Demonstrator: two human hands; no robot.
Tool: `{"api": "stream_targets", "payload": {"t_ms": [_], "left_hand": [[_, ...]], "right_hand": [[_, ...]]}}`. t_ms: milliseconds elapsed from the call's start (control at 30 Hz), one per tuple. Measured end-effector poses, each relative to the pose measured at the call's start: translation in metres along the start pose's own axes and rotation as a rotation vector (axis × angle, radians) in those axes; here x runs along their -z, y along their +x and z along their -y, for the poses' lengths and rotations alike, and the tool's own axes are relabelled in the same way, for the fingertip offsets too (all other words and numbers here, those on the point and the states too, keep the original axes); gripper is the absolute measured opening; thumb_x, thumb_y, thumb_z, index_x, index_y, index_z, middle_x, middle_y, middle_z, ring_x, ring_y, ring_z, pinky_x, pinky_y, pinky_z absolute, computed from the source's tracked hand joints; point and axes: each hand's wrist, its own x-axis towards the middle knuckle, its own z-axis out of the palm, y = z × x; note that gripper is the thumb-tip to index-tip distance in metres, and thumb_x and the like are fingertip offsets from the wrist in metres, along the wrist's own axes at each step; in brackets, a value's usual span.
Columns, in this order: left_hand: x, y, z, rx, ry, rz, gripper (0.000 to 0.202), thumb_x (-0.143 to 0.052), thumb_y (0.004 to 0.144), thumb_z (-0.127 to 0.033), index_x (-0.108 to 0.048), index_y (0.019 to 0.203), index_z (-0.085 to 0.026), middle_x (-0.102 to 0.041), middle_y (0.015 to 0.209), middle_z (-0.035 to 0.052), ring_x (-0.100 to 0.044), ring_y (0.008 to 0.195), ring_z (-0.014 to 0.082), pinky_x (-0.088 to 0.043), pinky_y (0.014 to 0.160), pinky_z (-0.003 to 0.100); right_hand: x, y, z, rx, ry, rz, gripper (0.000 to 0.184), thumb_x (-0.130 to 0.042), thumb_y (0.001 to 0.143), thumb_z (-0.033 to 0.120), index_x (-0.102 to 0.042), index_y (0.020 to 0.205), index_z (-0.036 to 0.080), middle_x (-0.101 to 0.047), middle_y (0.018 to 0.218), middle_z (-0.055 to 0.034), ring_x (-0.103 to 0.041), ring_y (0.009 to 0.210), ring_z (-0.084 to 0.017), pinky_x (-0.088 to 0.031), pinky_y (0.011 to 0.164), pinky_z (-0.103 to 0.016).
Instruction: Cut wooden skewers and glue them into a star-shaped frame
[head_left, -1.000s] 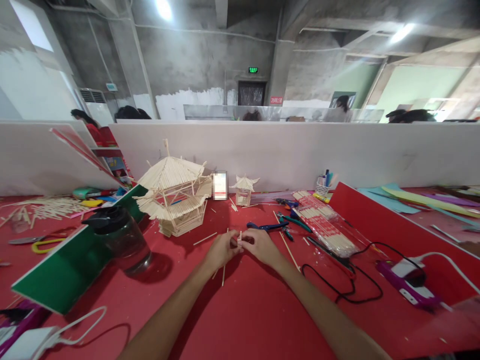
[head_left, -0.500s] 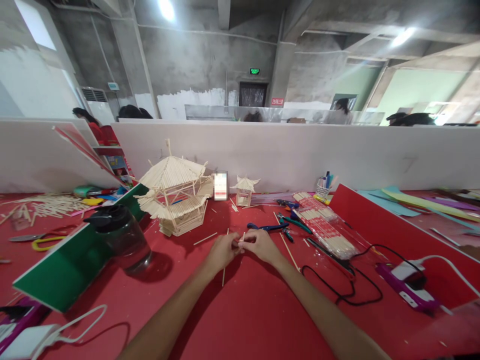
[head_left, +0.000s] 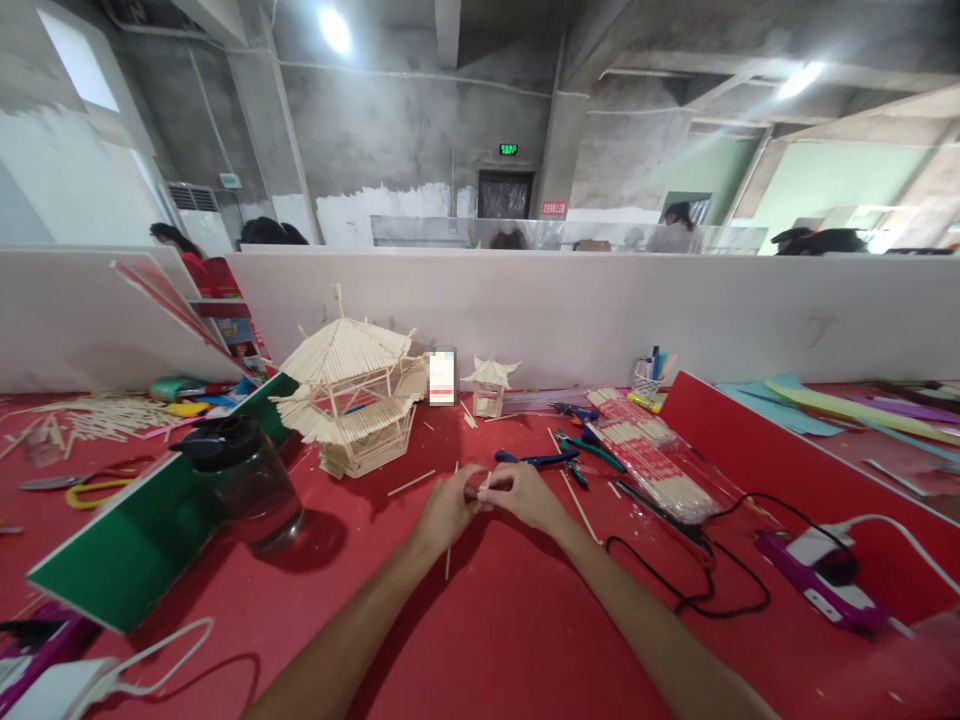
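Between fingertips at centre, over the red table (head_left: 480,640): short pale stick (head_left: 489,480), tip poking up. Pinched between thumb and finger of right hand (head_left: 525,492). Left hand (head_left: 452,502) curled just beside, fingertips meeting or nearly meeting the right ones; can't tell real grip from mere contact on that side. Can't read full length or any join either, lower part hidden by fingers.

Judging by looks: very light, dry wood, stiff lengthwise, likely to snap if bent sideways, unlikely to squash. Probably a bit rough, so not very slippery, but thin enough to roll or twist in a loose pinch. Best taken near the middle with thumb and index pads, lightly; avoid levering on one end.

Passing under left hand: longer stick (head_left: 448,562), visible above and below the knuckles. Can't tell lying on table from being held. Likely springier due to length; support mid-span.

Behind, well apart from both hands: large stick pavilion (head_left: 352,350) and, off to its right, small stick pavilion (head_left: 491,375), both upright on table. Presumably light but fragile at roof edges; lift by base, not eaves. Near right hand, lying on table: blue pliers (head_left: 540,460), likely heavier, sturdy, best taken by handles
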Motion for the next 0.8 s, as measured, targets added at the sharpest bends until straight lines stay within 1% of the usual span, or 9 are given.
{"api": "stream_targets", "payload": {"t_ms": [167,267,400,467,533,667,800], "left_hand": [[0.001,0.003,0.005,-0.04,-0.011,0.038,0.03,-0.065,0.074,-0.005,-0.067,0.101,-0.019,-0.077,0.08,0.0019,-0.073,0.076,0.0185,-0.049,0.066,0.022],[0.0,0.004,0.011,-0.052,-0.008,0.037,0.022,-0.064,0.075,-0.008,-0.067,0.093,-0.018,-0.076,0.08,0.002,-0.071,0.074,0.0177,-0.047,0.063,0.021],[-0.002,0.005,0.015,-0.056,0.072,0.019,0.005,-0.064,0.075,-0.012,-0.067,0.076,-0.015,-0.072,0.07,0.0003,-0.066,0.067,0.0156,-0.041,0.058,0.019],[-0.002,0.005,0.016,-0.059,0.089,0.027,0.005,-0.064,0.076,-0.014,-0.068,0.073,-0.014,-0.071,0.068,0.0002,-0.064,0.065,0.0152,-0.04,0.058,0.019],[-0.001,0.005,0.016,-0.07,0.059,0.045,0.008,-0.063,0.077,-0.015,-0.071,0.075,-0.014,-0.072,0.07,0.001,-0.065,0.067,0.0158,-0.041,0.06,0.02],[0.0,0.005,0.018,-0.088,0.06,0.062,0.015,-0.062,0.081,-0.018,-0.075,0.075,-0.015,-0.073,0.072,0.0011,-0.065,0.069,0.0165,-0.042,0.061,0.02],[-0.001,0.005,0.018,-0.092,0.033,0.073,0.023,-0.063,0.083,-0.029,-0.076,0.072,-0.014,-0.072,0.068,0.0009,-0.063,0.066,0.016,-0.04,0.059,0.02]], "right_hand": [[-0.001,-0.002,0.0,-0.028,0.047,-0.036,0.007,-0.067,0.076,0.021,-0.072,0.07,0.019,-0.07,0.068,0.0005,-0.061,0.065,-0.015,-0.044,0.065,-0.024],[0.0,-0.002,0.001,-0.01,0.016,-0.037,0.011,-0.066,0.077,0.022,-0.072,0.068,0.019,-0.071,0.068,0.0005,-0.061,0.066,-0.015,-0.043,0.065,-0.024],[0.0,-0.003,0.003,-0.012,-0.017,-0.053,0.017,-0.066,0.078,0.022,-0.07,0.062,0.019,-0.069,0.064,0.0004,-0.059,0.062,-0.015,-0.04,0.062,-0.024],[-0.002,-0.003,0.005,-0.015,-0.015,-0.072,0.017,-0.066,0.077,0.023,-0.07,0.061,0.019,-0.069,0.064,0.0,-0.059,0.061,-0.015,-0.041,0.062,-0.025],[-0.004,-0.003,0.005,-0.026,0.002,-0.086,0.016,-0.066,0.078,0.023,-0.069,0.063,0.019,-0.07,0.065,-0.0006,-0.06,0.062,-0.015,-0.042,0.062,-0.025],[-0.005,-0.004,0.005,-0.056,0.016,-0.117,0.008,-0.067,0.077,0.026,-0.067,0.071,0.02,-0.071,0.069,-0.0009,-0.063,0.064,-0.016,-0.045,0.063,-0.025],[-0.001,-0.006,0.008,-0.029,-0.071,-0.084,0.01,-0.065,0.08,0.024,-0.066,0.071,0.019,-0.069,0.069,-0.0003,-0.061,0.063,-0.015,-0.042,0.062,-0.024]]}}
